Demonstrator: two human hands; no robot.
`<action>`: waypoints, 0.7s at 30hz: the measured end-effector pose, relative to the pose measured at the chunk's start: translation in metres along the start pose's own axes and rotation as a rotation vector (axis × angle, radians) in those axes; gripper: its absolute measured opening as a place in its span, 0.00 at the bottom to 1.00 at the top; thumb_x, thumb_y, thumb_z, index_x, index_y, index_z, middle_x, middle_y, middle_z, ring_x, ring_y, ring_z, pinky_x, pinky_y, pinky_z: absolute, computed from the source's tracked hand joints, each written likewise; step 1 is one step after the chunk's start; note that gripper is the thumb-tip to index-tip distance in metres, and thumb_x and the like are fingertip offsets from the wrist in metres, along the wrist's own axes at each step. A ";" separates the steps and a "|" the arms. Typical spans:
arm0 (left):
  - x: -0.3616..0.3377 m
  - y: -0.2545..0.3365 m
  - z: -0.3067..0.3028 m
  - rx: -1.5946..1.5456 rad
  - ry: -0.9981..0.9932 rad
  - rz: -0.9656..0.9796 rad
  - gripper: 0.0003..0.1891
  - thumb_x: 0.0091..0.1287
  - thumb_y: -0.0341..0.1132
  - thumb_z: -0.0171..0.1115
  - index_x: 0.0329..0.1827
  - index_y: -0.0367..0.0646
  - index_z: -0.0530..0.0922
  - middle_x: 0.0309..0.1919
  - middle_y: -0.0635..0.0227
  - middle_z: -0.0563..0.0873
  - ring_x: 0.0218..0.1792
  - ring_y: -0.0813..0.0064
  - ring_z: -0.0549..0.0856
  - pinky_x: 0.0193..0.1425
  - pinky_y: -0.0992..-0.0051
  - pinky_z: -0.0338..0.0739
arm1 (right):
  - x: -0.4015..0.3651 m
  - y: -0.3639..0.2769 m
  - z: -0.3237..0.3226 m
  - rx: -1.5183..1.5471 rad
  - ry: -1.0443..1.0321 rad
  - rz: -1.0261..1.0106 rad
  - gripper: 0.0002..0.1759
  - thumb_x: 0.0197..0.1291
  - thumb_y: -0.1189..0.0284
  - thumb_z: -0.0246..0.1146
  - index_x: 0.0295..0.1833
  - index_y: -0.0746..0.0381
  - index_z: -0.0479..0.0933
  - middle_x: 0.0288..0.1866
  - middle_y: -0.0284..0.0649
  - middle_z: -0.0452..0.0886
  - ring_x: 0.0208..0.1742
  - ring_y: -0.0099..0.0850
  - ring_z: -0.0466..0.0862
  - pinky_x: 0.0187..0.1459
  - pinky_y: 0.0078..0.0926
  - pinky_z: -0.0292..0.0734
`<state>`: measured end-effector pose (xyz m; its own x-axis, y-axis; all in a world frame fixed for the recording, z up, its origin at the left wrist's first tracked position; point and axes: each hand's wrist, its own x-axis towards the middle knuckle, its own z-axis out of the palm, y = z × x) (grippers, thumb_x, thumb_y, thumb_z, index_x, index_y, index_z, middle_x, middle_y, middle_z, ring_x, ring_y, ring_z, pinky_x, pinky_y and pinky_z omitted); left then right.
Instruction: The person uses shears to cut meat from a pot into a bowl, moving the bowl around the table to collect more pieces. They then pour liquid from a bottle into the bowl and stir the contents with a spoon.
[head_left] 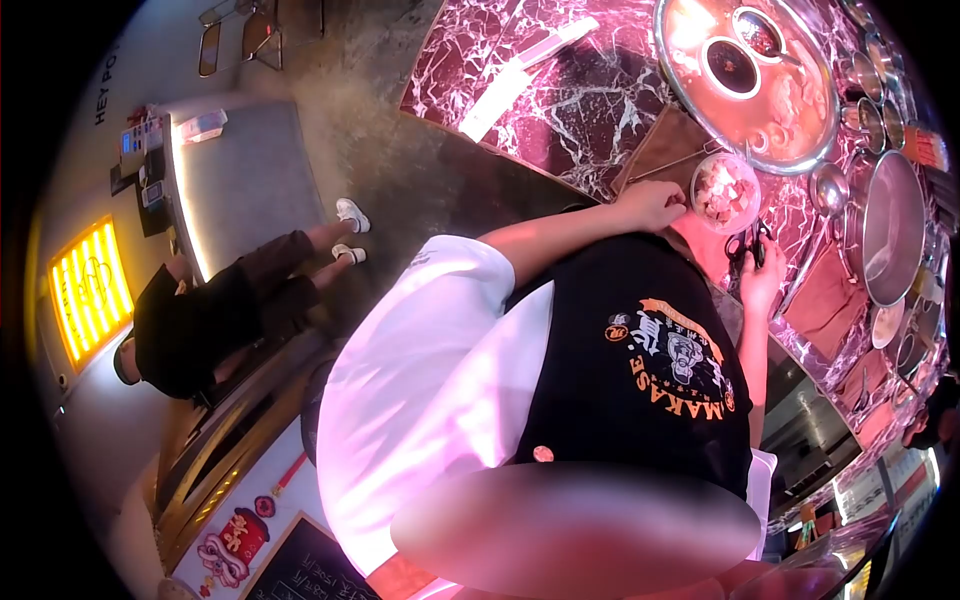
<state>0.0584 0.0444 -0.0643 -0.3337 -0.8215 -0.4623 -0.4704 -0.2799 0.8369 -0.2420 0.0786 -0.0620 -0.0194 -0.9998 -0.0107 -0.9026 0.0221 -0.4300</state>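
Marbled table (590,118), upper right of frame, bears a bowl (754,196) of pale pieces (724,190) beside the curled left hand (658,205), contents indeterminable, and the right hand (762,276) holding scissors (738,246), which could tip it if swung carelessly.

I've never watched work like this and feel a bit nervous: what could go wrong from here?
The right hand holds what look like scissors; a slip might cause a cut. The bowl of pieces sits close to both hands, so a nudge could spill it.
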 end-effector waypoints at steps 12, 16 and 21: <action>-0.002 -0.003 0.005 0.104 -0.035 0.011 0.16 0.68 0.43 0.61 0.50 0.42 0.83 0.37 0.61 0.90 0.36 0.66 0.90 0.46 0.65 0.82 | -0.014 0.040 0.000 0.144 0.063 0.148 0.19 0.61 0.73 0.68 0.58 0.60 0.80 0.55 0.46 0.81 0.59 0.44 0.79 0.64 0.37 0.71; -0.003 -0.013 0.006 0.083 -0.009 0.036 0.16 0.68 0.42 0.62 0.51 0.41 0.83 0.38 0.61 0.90 0.35 0.66 0.90 0.46 0.66 0.82 | 0.003 0.062 -0.003 0.264 0.114 0.197 0.19 0.63 0.73 0.67 0.60 0.63 0.80 0.55 0.46 0.81 0.57 0.38 0.81 0.61 0.34 0.74; -0.006 -0.032 0.006 0.038 0.065 0.106 0.16 0.68 0.42 0.63 0.51 0.40 0.83 0.40 0.60 0.89 0.35 0.68 0.89 0.45 0.67 0.82 | 0.032 0.089 -0.007 0.261 0.171 0.226 0.19 0.67 0.76 0.65 0.62 0.66 0.78 0.52 0.36 0.82 0.48 0.24 0.81 0.55 0.21 0.75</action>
<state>0.0705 0.0614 -0.0903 -0.3304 -0.8762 -0.3509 -0.4659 -0.1720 0.8680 -0.3261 0.0487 -0.0942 -0.2969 -0.9549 0.0094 -0.7277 0.2198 -0.6497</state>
